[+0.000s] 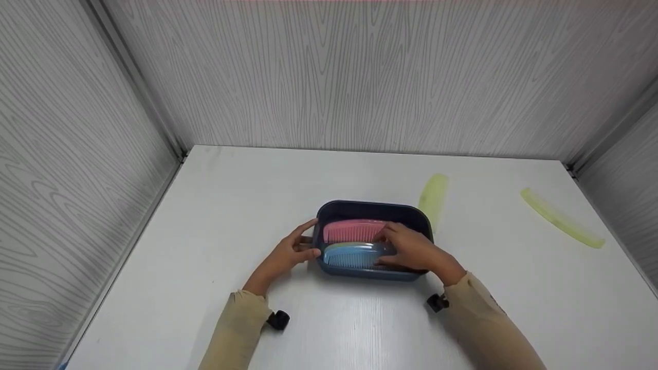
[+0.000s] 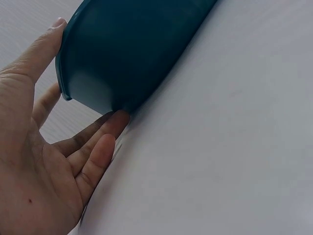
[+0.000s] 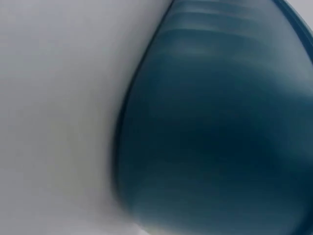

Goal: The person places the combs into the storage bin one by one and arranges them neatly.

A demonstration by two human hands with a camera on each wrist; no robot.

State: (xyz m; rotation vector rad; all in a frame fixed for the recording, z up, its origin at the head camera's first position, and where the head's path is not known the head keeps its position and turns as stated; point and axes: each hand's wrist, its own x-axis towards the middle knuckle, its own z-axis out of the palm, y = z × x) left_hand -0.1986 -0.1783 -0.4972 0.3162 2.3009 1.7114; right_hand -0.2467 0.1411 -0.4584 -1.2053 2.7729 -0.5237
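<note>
L hand [image 1: 287, 253]: fingers apart @ bin [image 1: 367, 274]
R hand [image 1: 412, 247]: @ blue comb [image 1: 348, 256], fingers' grip unclear
Bin: prob. loading; nxt needs R hand out

white table [image 1: 169, 288] | grey wood-grain back panel [image 1: 329, 77] | left panel [image 1: 61, 180] | right panel [image 1: 637, 185] | blue scrap [image 1: 63, 366], bottom-left edge

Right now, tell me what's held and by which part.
Left hand holds the tub by its left end. Right hand: at the right end of the blue comb; grip unclear.
</note>
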